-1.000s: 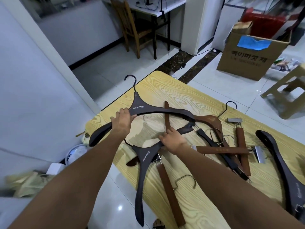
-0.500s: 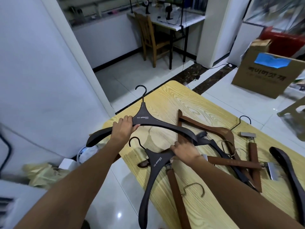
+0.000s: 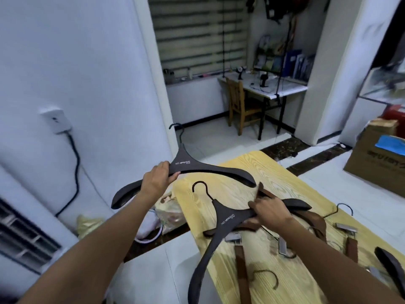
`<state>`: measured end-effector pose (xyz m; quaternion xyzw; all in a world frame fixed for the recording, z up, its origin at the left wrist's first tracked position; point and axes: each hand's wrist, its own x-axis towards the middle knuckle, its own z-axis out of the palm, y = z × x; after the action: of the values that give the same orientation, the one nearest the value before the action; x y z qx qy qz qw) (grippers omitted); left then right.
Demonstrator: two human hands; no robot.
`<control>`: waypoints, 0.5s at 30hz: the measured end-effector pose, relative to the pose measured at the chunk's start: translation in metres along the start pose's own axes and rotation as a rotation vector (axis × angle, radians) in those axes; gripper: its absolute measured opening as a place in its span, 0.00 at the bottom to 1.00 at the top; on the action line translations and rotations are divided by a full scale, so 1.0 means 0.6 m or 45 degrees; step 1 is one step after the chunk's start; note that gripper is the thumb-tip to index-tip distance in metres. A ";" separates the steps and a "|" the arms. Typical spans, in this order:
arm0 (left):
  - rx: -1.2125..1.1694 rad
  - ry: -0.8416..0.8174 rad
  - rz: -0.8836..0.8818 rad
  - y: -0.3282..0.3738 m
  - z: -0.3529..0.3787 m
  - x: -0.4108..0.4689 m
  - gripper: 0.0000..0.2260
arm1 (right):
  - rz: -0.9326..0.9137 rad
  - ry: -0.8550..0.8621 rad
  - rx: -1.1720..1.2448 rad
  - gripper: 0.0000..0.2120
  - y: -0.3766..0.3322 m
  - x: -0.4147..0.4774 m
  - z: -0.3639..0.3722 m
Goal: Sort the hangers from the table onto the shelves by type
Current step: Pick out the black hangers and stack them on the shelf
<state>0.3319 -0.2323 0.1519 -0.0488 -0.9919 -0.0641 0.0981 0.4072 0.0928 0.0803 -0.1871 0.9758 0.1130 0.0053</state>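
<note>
My left hand (image 3: 156, 181) grips a wide dark coat hanger (image 3: 197, 166) by its left arm and holds it in the air above the table's near-left corner, hook pointing away. My right hand (image 3: 270, 212) grips a second dark coat hanger (image 3: 223, 220) by its right arm, lifting it over the light wooden table (image 3: 282, 181). Under it lies a brown wooden hanger (image 3: 315, 218). Brown clip hangers (image 3: 241, 266) with metal clips lie across the tabletop to the right. Another dark hanger (image 3: 392, 268) lies at the far right edge.
A white wall with a socket and black cable (image 3: 75, 163) stands on the left. Plastic bags (image 3: 168, 213) lie on the floor beside the table. A cardboard box (image 3: 377, 159) sits on the tiled floor to the right; a wooden chair (image 3: 241, 106) and desk stand behind.
Both hands have raised their dark hangers off the table and moved them left. My head has tilted up, so the wall and the far room fill more of the view.
</note>
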 end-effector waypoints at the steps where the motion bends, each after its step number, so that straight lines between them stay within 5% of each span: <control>1: 0.011 0.027 -0.019 -0.009 -0.017 -0.017 0.19 | -0.029 0.044 0.010 0.30 -0.010 0.001 -0.015; 15: 0.125 0.254 -0.491 -0.200 -0.191 -0.324 0.20 | -0.361 0.404 -0.035 0.32 -0.240 0.035 -0.154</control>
<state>0.5298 -0.3826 0.2100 0.1533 -0.9702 -0.0376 0.1838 0.4437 -0.0658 0.1376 -0.3380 0.9267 0.0937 -0.1350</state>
